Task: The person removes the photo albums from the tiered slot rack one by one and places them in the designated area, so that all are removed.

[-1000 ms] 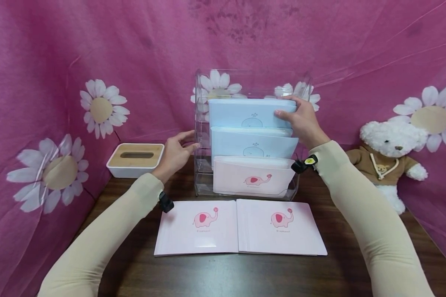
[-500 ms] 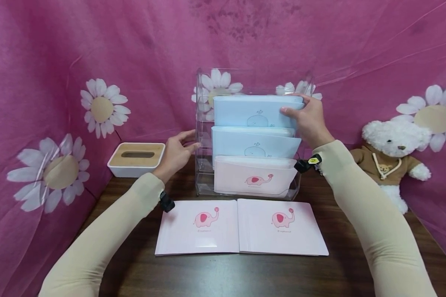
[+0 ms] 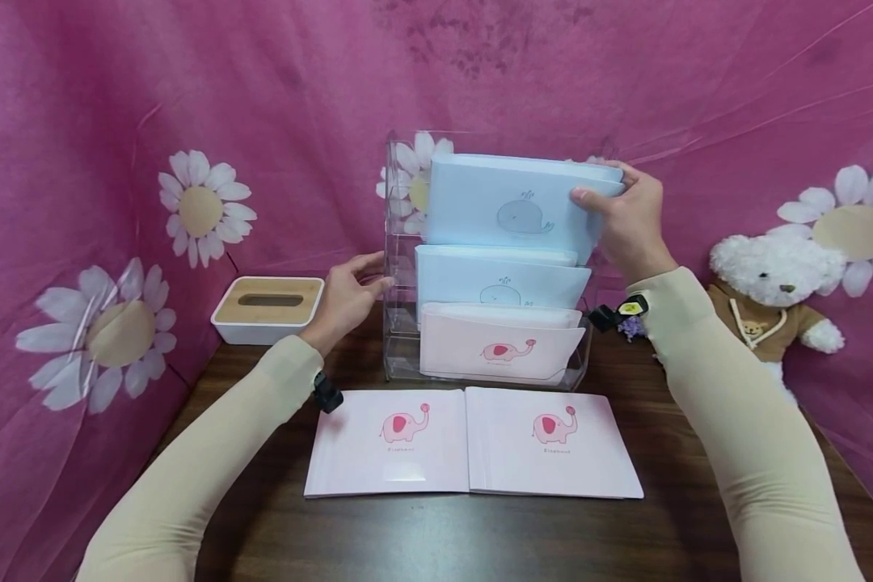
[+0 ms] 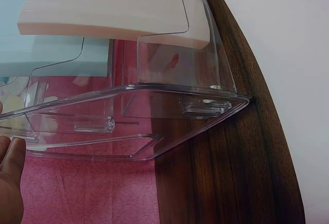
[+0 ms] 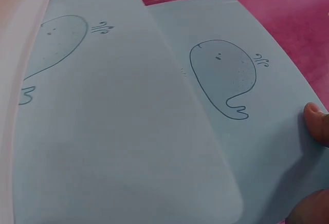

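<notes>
While I watch my feed, the right grip pinches the upper whale folder by its top right corner, thumb across the front and fingers behind, probably because that corner sticks out furthest. The folder stands tilted at upper centre of the frame, in front of the clear rack's back; the lower whale folder hides its bottom edge, so I can't tell whether it is seated. At frame centre, the left grip is unclenched, fingers extended against the rack's left side, I'd judge to steady such light plastic. I see the right forearm rising from the lower right, its wrist higher than the left one, which slants in from the lower left.
</notes>
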`<state>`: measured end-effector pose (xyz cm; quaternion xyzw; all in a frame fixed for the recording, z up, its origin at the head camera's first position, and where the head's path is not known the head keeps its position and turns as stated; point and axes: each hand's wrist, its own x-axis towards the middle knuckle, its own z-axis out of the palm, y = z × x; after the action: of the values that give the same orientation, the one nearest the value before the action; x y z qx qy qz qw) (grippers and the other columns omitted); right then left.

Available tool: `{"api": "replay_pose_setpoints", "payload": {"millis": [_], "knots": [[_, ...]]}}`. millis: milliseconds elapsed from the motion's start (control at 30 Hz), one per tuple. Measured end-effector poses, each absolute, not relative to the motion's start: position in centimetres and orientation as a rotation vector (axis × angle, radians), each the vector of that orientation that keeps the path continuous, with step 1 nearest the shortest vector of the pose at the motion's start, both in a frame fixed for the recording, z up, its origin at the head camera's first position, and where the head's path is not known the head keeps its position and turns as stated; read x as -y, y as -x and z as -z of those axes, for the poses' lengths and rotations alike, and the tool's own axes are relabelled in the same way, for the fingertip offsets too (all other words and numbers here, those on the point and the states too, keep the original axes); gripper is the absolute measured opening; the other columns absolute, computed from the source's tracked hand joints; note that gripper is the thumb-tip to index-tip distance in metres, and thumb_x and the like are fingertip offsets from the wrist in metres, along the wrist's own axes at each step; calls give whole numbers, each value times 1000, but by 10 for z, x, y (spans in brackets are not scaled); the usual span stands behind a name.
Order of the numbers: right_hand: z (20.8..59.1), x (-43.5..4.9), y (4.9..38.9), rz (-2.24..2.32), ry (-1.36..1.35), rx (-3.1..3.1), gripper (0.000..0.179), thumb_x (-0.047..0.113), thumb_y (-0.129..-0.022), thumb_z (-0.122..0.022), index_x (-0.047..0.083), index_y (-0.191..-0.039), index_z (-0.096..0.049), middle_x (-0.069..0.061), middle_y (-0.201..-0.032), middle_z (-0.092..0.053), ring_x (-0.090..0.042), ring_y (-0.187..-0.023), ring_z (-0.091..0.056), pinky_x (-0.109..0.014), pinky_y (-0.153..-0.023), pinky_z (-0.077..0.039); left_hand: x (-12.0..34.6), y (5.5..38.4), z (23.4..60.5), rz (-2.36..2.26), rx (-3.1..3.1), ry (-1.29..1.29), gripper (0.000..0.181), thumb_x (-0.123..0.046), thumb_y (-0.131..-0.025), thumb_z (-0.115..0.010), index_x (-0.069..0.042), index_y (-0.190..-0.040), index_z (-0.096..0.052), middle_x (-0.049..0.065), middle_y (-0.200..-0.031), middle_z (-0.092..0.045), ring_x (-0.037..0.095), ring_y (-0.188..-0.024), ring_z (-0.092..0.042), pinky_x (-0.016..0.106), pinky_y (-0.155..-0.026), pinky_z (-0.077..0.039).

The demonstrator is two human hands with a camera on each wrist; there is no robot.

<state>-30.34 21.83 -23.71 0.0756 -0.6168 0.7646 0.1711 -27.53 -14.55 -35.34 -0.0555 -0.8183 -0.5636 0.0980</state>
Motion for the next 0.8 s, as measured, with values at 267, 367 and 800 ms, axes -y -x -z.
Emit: {"api": "replay_pose_setpoints", "payload": {"millis": [267, 367, 800], "knots": [[220, -225, 295, -2184, -239, 1590, 39, -17, -68, -84, 0, -102, -75, -7, -92, -75, -19, -86, -71, -26, -71, -64, 147, 275, 353, 1645, 2439, 158, 49, -12, -92, -75, -11, -139, -62, 12, -128, -71, 24, -112, -71, 25, -83, -63], [213, -230, 292, -2212, -254, 1530, 41, -18, -64, -86, -3, -101, -75, -9, -92, -75, -20, -85, -72, -27, -71, -64, 146, 275, 353, 1652, 2438, 156, 49, -12, -92, -75, -11, -139, -62, 13, -128, -71, 24, -112, -71, 25, -84, -63], [196, -257, 278, -2277, -365, 1337, 39, -29, -66, -77, -12, -101, -70, -17, -90, -75, -26, -84, -75, -31, -72, -66, 148, 275, 353, 1679, 2418, 171, 49, -10, -92, -75, -8, -139, -62, 15, -127, -71, 25, -113, -71, 25, -85, -63]]}}
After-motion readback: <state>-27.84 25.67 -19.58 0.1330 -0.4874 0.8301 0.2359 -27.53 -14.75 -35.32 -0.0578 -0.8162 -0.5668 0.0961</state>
